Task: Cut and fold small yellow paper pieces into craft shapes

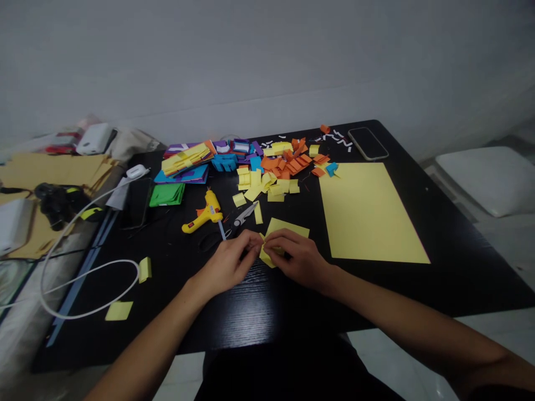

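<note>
Both hands meet at the middle of the black table over a small piece of yellow paper (pixel 267 257). My left hand (pixel 234 257) pinches the left edge of that paper between thumb and fingers. On its right side, my right hand (pixel 297 257) has its fingertips closed on the same piece and partly hides it. Another yellow sheet (pixel 288 225) lies just beyond the fingers. A pair of scissors (pixel 244 216) rests beyond my left hand, its dark handles partly behind the fingers. Left of the scissors lies a yellow hot glue gun (pixel 204 211) with a glue stick in it.
Folded yellow pieces (pixel 254 184) and orange pieces (pixel 288 161) are heaped at the back. A large yellow sheet (pixel 368 211) lies right, near a phone (pixel 368 143). Green paper (pixel 167 195) sits left. A white cable (pixel 90 278) loops over the table's left side.
</note>
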The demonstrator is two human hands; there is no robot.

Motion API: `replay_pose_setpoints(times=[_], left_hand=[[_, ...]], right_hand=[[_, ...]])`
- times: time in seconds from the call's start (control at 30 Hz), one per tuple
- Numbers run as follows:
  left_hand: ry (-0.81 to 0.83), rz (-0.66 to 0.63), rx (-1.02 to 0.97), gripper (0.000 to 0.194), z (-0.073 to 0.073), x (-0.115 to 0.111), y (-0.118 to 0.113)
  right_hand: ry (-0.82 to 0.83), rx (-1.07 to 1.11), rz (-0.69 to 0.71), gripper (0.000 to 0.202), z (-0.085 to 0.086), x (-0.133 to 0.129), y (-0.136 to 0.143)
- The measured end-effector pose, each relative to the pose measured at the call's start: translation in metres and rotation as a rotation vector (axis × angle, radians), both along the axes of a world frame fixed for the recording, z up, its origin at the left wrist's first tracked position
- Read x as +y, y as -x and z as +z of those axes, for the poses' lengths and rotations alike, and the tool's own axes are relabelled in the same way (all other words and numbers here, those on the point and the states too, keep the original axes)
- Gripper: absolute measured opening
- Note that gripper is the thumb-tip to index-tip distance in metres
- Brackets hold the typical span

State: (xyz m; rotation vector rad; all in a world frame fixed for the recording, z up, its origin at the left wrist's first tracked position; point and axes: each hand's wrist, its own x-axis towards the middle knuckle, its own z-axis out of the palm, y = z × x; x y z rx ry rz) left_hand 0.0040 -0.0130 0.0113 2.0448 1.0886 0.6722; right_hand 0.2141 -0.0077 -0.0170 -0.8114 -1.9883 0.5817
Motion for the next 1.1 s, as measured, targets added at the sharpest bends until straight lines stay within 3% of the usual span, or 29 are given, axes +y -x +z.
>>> replay_pose_setpoints(times=[0.3, 0.6, 0.8, 1.1], left_hand=[[-0.057, 0.049, -0.001, 0.006, -0.001, 0.001, -0.007], [-0.187, 0.022, 0.006, 0.005, 0.002, 0.004, -0.001], [-0.259, -0.005, -0.009, 0.009, 0.004, 0.003, 0.001], [-0.272, -0.016, 0.007, 0.011, 0.006, 0.001, 0.000]], right_hand=[[0.208, 0.084, -0.051, 0.005, 0.005, 0.000, 0.003], [0.657, 0.278, 0.051, 0.016, 0.014, 0.003, -0.001], [0.943, 0.430, 0.124, 0.016, 0.010, 0.010, -0.001], [1.146, 0.608, 0.168, 0.018, 0.009, 0.011, 0.001]])
